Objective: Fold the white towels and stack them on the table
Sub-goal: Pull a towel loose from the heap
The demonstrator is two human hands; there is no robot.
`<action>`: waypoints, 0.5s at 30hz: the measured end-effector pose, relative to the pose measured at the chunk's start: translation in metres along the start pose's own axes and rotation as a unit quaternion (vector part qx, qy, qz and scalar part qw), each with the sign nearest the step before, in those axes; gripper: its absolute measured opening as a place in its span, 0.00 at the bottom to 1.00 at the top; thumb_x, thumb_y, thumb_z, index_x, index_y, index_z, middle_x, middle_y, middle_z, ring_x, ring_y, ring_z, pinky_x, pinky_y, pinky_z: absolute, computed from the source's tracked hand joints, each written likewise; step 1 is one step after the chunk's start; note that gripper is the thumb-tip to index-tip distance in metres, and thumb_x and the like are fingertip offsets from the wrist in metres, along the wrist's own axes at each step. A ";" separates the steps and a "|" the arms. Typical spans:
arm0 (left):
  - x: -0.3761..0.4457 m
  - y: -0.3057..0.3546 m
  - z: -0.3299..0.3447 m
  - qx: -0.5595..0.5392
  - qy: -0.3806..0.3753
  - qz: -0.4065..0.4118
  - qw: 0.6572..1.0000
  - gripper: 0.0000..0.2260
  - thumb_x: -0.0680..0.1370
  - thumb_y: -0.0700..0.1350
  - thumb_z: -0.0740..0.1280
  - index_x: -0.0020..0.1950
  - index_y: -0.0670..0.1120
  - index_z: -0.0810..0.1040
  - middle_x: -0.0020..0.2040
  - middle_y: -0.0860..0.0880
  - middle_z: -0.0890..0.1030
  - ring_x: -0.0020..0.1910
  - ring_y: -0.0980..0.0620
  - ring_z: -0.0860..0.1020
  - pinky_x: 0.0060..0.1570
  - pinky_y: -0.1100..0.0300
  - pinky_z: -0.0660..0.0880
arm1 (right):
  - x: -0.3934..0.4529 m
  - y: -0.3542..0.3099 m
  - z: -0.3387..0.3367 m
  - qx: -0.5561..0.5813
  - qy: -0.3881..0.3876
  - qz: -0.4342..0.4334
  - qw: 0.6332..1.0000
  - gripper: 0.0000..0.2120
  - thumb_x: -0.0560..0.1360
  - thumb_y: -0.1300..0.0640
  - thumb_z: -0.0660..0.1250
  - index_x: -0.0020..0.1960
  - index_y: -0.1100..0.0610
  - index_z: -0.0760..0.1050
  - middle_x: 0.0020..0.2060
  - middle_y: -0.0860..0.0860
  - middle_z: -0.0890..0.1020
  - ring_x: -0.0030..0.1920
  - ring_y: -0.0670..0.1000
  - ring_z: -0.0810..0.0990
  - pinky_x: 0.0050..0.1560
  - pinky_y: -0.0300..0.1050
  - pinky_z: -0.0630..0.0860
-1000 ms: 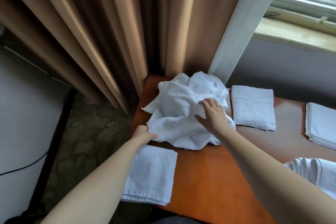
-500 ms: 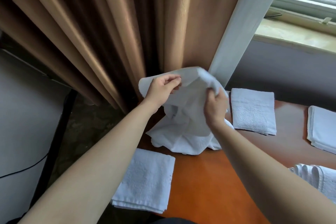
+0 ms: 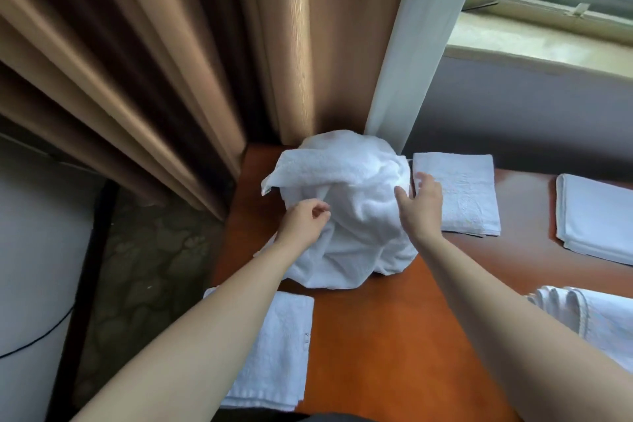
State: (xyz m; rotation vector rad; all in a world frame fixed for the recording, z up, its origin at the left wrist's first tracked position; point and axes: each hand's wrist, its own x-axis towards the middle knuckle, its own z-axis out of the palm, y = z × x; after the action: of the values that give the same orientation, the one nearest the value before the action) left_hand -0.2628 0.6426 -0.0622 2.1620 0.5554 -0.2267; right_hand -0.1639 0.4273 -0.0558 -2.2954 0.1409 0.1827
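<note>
A crumpled white towel [image 3: 352, 181] lies heaped at the far left corner of the orange wooden table [image 3: 394, 336]. My left hand [image 3: 303, 224] is at the heap's left side, its fingers curled and pinching a fold of the cloth. My right hand [image 3: 419, 205] has its fingers spread and touches the heap's right side. Folded white towels lie around it: one at the near left edge [image 3: 274, 353], partly under my left forearm, one just right of the heap [image 3: 459, 192], and one at the far right [image 3: 596, 219].
A stack of folded white towels [image 3: 589, 315] shows at the right edge. Brown curtains [image 3: 171, 62] and a white curtain [image 3: 411, 44] hang right behind the table corner. A window sill [image 3: 534, 44] runs along the back right. The floor drops off left of the table.
Half a second ago both hands held the towel lifted above the table. It now sits back down in a heap, the right hand has let go and the left hand has dropped lower.
</note>
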 end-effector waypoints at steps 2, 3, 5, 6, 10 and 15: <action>0.001 0.008 0.006 0.033 0.108 0.041 0.993 0.11 0.79 0.45 0.70 0.62 0.46 0.80 0.59 0.49 0.79 0.60 0.49 0.77 0.58 0.58 0.75 | -0.007 -0.010 0.005 -0.054 -0.023 -0.152 0.987 0.23 0.77 0.56 0.70 0.70 0.59 0.71 0.66 0.57 0.74 0.67 0.57 0.71 0.68 0.54 0.70; 0.002 0.010 0.005 0.024 0.191 0.046 0.980 0.14 0.78 0.44 0.71 0.63 0.45 0.79 0.62 0.47 0.77 0.63 0.48 0.75 0.61 0.58 0.74 | -0.008 -0.015 0.008 -0.080 -0.049 -0.216 0.972 0.23 0.77 0.58 0.70 0.71 0.59 0.72 0.67 0.56 0.74 0.68 0.57 0.70 0.69 0.55 0.69; 0.010 0.008 -0.007 -0.057 0.303 -0.032 0.951 0.25 0.75 0.44 0.75 0.70 0.45 0.72 0.70 0.44 0.71 0.70 0.45 0.70 0.66 0.53 0.72 | -0.008 -0.024 0.012 -0.136 -0.107 -0.296 0.940 0.26 0.76 0.58 0.72 0.72 0.58 0.71 0.70 0.55 0.74 0.70 0.58 0.69 0.69 0.56 0.69; 0.016 0.003 -0.015 -0.091 0.302 -0.098 0.944 0.32 0.74 0.44 0.76 0.75 0.45 0.67 0.74 0.43 0.67 0.73 0.44 0.66 0.69 0.48 0.71 | -0.008 -0.026 0.014 -0.166 -0.132 -0.316 0.925 0.28 0.76 0.58 0.72 0.73 0.57 0.70 0.71 0.55 0.73 0.70 0.58 0.69 0.69 0.55 0.70; 0.038 -0.029 -0.046 0.017 0.126 -0.148 0.981 0.18 0.76 0.47 0.73 0.64 0.47 0.76 0.67 0.43 0.75 0.69 0.39 0.71 0.65 0.42 0.72 | -0.003 -0.028 0.024 -0.315 -0.161 -0.311 0.882 0.25 0.76 0.54 0.69 0.72 0.54 0.68 0.64 0.52 0.76 0.63 0.57 0.70 0.59 0.51 0.71; 0.044 -0.019 -0.073 -0.093 0.112 -0.041 0.988 0.11 0.79 0.50 0.66 0.36 0.55 0.75 0.38 0.56 0.78 0.38 0.56 0.76 0.38 0.55 0.71 | 0.008 -0.021 0.013 -0.309 -0.126 -0.320 0.887 0.06 0.77 0.58 0.64 0.52 0.58 0.75 0.45 0.54 0.80 0.50 0.58 0.73 0.51 0.53 0.69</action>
State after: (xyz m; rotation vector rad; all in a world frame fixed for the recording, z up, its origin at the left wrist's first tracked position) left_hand -0.2358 0.7243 -0.0469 1.9962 0.7645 0.0253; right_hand -0.1538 0.4501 -0.0505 -2.7658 -0.9267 0.1950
